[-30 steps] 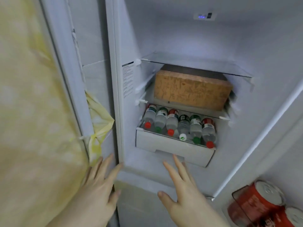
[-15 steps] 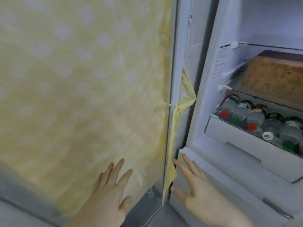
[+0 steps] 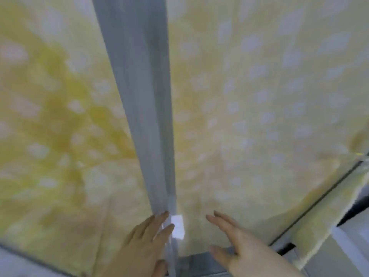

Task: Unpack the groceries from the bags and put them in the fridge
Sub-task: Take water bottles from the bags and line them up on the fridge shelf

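The view is blurred and filled by the fridge's two outer doors, both covered in yellow fabric with pale spots: the left door (image 3: 60, 126) and the right door (image 3: 259, 116). A grey strip (image 3: 143, 106) runs down between them. My left hand (image 3: 143, 244) is flat, fingers apart, at the foot of the grey strip. My right hand (image 3: 237, 242) is spread open in front of the lower right door. Both hands are empty. The fridge's inside and the groceries are out of view.
A small white tag (image 3: 177, 226) sits on the seam between my hands. At the right edge the fabric-covered door edge (image 3: 323, 222) angles down, with a dark gap (image 3: 357, 208) beside it. Grey bottom trim (image 3: 199, 262) runs below the doors.
My view has swung left, away from the open compartment with its bottles and brown box, onto the fabric-covered doors. Both hands stay spread and empty, now on either side of the central seam.
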Available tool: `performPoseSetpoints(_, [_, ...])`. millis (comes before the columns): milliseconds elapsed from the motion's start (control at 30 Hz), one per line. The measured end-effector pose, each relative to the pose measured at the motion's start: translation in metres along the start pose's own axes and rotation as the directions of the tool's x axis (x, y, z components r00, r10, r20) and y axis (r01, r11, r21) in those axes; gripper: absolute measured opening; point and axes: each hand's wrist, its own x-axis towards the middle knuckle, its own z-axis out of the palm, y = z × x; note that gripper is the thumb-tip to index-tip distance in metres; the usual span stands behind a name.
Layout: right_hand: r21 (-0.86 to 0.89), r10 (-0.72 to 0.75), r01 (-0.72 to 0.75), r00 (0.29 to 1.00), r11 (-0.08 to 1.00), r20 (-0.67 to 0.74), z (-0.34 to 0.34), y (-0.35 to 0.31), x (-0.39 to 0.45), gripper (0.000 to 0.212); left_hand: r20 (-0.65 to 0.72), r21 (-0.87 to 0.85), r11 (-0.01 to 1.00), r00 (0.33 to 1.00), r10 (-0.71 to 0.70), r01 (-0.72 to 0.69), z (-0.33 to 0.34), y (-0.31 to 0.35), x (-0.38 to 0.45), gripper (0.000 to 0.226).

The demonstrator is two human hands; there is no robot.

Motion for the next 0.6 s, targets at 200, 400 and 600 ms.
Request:
performPoseSetpoints(200, [-0.133,-0.218,0.257,0.944,0.957,0.248,-0.011,-0.039,0.052,0.052,0.004,-0.369,0.822,0.885,-0.465,0.433,-0.002,-0.017,-0.057,0.072])
performPoseSetpoints(400, [-0.102,-0.419,0.517,0.781,0.85,0.463,0.019,-0.093,0.086,0.043,0.035,-0.432,0.564,0.638,-0.769,0.704,0.015,-0.006,-0.134,0.069])
performPoseSetpoints(600, [-0.056,-0.599,0.756,0.56,0.653,0.573,0.084,-0.162,0.093,0.049,0.043,-0.5,0.293,0.361,-0.931,0.815,0.023,0.012,-0.216,0.07])
